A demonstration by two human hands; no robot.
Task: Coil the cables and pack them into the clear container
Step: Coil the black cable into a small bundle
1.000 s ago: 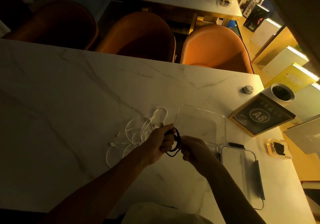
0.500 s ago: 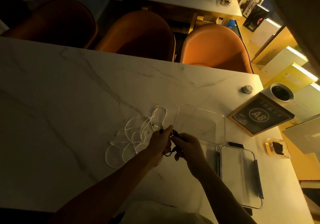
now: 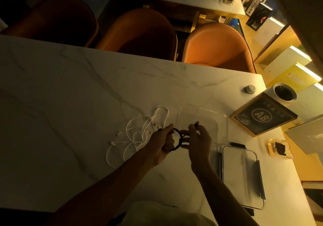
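A black cable (image 3: pixel 180 141) is wound into a small loop between my two hands. My left hand (image 3: pixel 161 141) grips the loop's left side. My right hand (image 3: pixel 198 140) holds the cable's free end, whose plug sticks up above my fingers. Loose white cables (image 3: pixel 138 134) lie tangled on the marble table (image 3: pixel 70 103) just left of my left hand. The clear container (image 3: pixel 222 119) stands open directly behind my right hand, with nothing visible in it. Its clear lid (image 3: pixel 243 175) lies flat to the right of my right forearm.
A framed "A8" sign (image 3: pixel 264 115), a white cup (image 3: pixel 284 93) and a small round knob (image 3: pixel 250 89) stand at the table's far right. A small amber dish (image 3: pixel 279 148) sits near the right edge. Orange chairs (image 3: pixel 216 45) line the far side.
My hands have drawn slightly apart, the right one lifting the cable's plug end toward the container. The black loop now shows open between them.
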